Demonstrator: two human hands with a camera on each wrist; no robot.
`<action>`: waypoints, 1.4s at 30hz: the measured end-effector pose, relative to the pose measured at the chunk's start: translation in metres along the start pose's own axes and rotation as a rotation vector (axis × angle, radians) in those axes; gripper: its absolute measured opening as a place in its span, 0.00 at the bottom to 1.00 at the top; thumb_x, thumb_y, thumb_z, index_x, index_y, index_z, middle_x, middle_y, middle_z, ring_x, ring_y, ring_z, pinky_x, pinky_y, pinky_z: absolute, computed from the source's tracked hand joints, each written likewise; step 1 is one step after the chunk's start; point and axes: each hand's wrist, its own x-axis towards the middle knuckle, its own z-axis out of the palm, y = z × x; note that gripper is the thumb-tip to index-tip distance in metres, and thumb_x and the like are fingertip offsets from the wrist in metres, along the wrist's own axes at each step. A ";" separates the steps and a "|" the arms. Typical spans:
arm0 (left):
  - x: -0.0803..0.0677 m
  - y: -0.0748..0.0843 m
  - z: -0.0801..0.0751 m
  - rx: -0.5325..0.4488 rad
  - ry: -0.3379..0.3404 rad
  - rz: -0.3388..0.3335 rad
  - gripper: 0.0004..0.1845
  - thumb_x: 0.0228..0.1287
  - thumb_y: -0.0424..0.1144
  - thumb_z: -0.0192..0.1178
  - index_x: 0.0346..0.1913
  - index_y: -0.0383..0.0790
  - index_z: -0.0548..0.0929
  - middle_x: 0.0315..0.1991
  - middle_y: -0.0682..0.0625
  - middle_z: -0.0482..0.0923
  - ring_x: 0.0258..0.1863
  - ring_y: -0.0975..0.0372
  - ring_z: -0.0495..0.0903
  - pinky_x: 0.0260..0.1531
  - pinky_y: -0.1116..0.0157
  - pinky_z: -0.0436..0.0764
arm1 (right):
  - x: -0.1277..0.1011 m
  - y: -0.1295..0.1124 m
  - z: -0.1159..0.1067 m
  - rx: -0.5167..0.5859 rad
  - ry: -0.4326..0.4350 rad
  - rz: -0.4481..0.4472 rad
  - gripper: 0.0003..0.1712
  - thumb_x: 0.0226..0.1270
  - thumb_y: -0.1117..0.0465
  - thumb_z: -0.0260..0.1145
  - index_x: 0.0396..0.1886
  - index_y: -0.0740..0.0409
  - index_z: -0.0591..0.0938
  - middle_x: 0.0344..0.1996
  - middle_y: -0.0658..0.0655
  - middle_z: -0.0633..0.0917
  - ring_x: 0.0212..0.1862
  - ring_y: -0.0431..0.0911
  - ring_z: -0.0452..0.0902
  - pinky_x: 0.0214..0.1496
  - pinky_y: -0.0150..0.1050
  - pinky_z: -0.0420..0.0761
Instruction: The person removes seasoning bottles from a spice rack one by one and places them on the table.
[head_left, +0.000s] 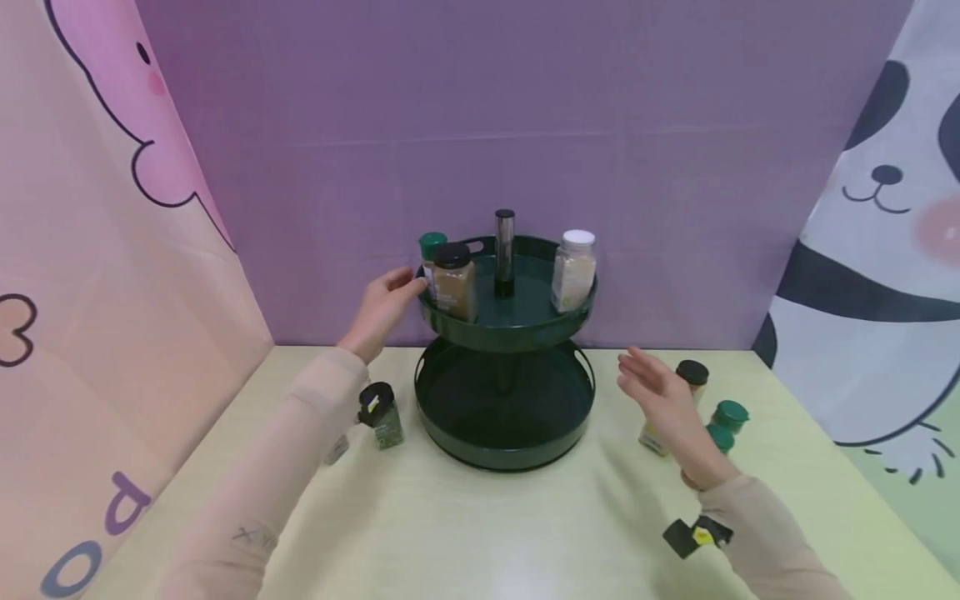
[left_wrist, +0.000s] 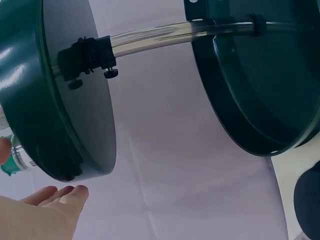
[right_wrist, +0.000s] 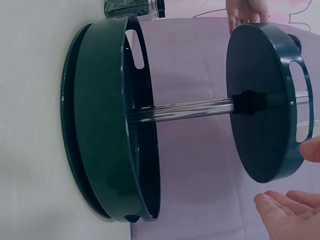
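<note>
A dark green two-tier rack [head_left: 504, 337] stands on the table, with a metal post through its middle. Its upper tier bears a green-capped jar [head_left: 432, 243], a black-capped jar of brown spice [head_left: 455, 287] and a white-capped jar of pale contents [head_left: 574, 275]. My left hand [head_left: 382, 308] is at the upper tier's left rim, beside the green-capped jar; the fingers lie outside the rim, extended. Whether the thumb touches that jar, I cannot tell. To the right of the rack, my right hand [head_left: 663, 400] hovers with extended fingers, holding nothing. The lower tier [head_left: 502, 457] bears no jars.
Left of the rack stands a black-capped jar of green herbs [head_left: 387, 425], near another container [head_left: 337, 450] mostly behind my sleeve. On the right, a black-capped jar [head_left: 692, 375] and green-capped jars [head_left: 730, 414] stand partly behind my right hand. A purple backdrop [head_left: 337, 208] hangs behind.
</note>
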 end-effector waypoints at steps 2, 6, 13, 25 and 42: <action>0.003 0.000 0.002 -0.003 0.002 -0.011 0.31 0.65 0.47 0.51 0.68 0.41 0.60 0.68 0.46 0.60 0.67 0.56 0.58 0.67 0.56 0.59 | -0.001 -0.003 0.000 0.004 -0.002 0.000 0.39 0.67 0.47 0.53 0.71 0.58 0.52 0.67 0.60 0.63 0.67 0.53 0.60 0.66 0.48 0.64; 0.007 -0.003 0.004 -0.040 0.013 -0.030 0.29 0.66 0.43 0.50 0.68 0.39 0.61 0.67 0.44 0.62 0.66 0.56 0.59 0.66 0.57 0.60 | -0.003 -0.009 0.000 -0.005 -0.010 -0.008 0.39 0.67 0.47 0.53 0.71 0.58 0.52 0.68 0.60 0.63 0.67 0.53 0.60 0.66 0.47 0.64; 0.011 -0.012 0.004 -0.120 0.034 -0.027 0.27 0.66 0.37 0.48 0.67 0.36 0.60 0.66 0.43 0.63 0.64 0.56 0.64 0.64 0.61 0.64 | -0.004 -0.020 -0.003 -0.025 -0.029 -0.033 0.40 0.67 0.45 0.53 0.71 0.57 0.51 0.68 0.59 0.62 0.67 0.53 0.59 0.66 0.48 0.64; 0.010 -0.013 0.012 -0.133 0.070 -0.004 0.27 0.66 0.38 0.49 0.67 0.39 0.61 0.65 0.45 0.65 0.62 0.57 0.66 0.63 0.60 0.65 | 0.008 -0.046 -0.012 -0.052 -0.014 -0.077 0.40 0.67 0.47 0.54 0.71 0.57 0.51 0.68 0.59 0.61 0.68 0.53 0.58 0.67 0.49 0.63; 0.013 -0.017 0.017 -0.150 0.086 0.024 0.26 0.66 0.39 0.50 0.67 0.39 0.63 0.62 0.44 0.69 0.60 0.58 0.67 0.62 0.60 0.67 | 0.054 -0.087 -0.022 -0.001 -0.024 -0.128 0.44 0.63 0.54 0.61 0.72 0.59 0.49 0.69 0.61 0.58 0.69 0.53 0.55 0.69 0.48 0.59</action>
